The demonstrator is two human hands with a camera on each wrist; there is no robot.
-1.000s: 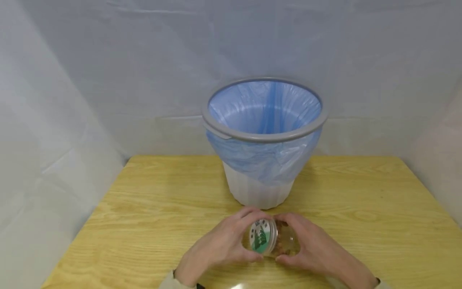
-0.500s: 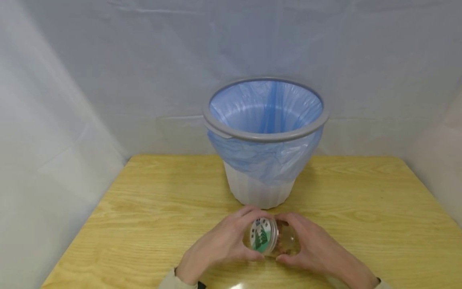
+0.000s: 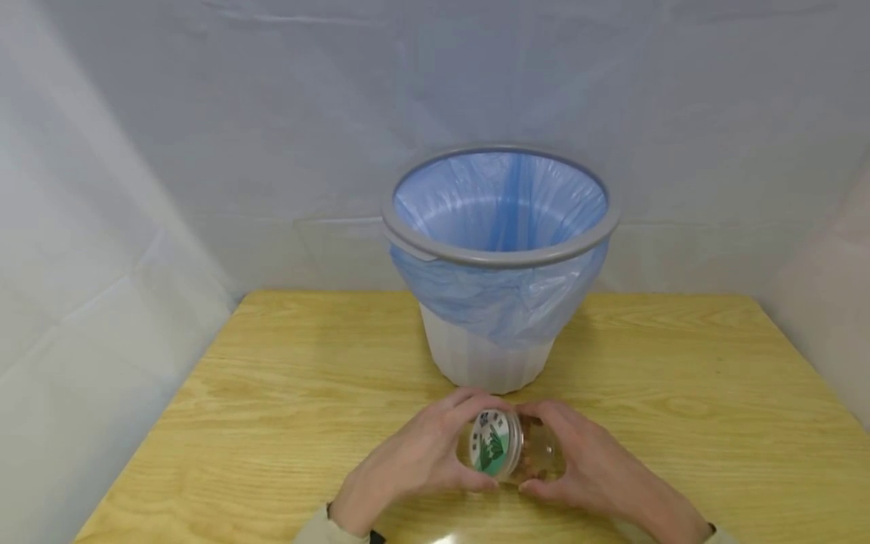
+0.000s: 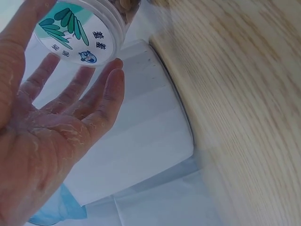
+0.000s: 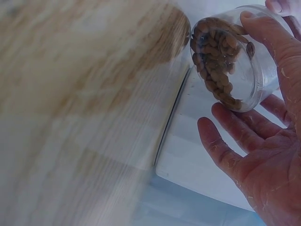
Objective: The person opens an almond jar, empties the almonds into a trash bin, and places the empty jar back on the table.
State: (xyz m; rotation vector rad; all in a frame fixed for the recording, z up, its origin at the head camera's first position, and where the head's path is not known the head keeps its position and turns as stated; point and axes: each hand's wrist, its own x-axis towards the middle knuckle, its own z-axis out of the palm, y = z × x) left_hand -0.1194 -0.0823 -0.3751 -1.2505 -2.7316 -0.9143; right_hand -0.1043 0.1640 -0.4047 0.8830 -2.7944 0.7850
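A clear jar (image 3: 537,452) lies tilted on its side between my two hands, low over the table in front of the bin. Its round lid (image 3: 491,443), with a white and green leaf label, faces left. My left hand (image 3: 421,451) holds the lid end, thumb below and fingers above in the head view. My right hand (image 3: 598,468) grips the jar's body from the other side. Brown nuts or seeds (image 5: 217,59) gather along the jar's lower side in the right wrist view. Whether the jar touches the table cannot be told.
Just beyond the hands stands a white bin (image 3: 489,361) with a grey rim (image 3: 499,258) and a blue liner bag (image 3: 489,302). The wooden table (image 3: 306,363) is enclosed by pale sheets (image 3: 306,113) at the back and sides.
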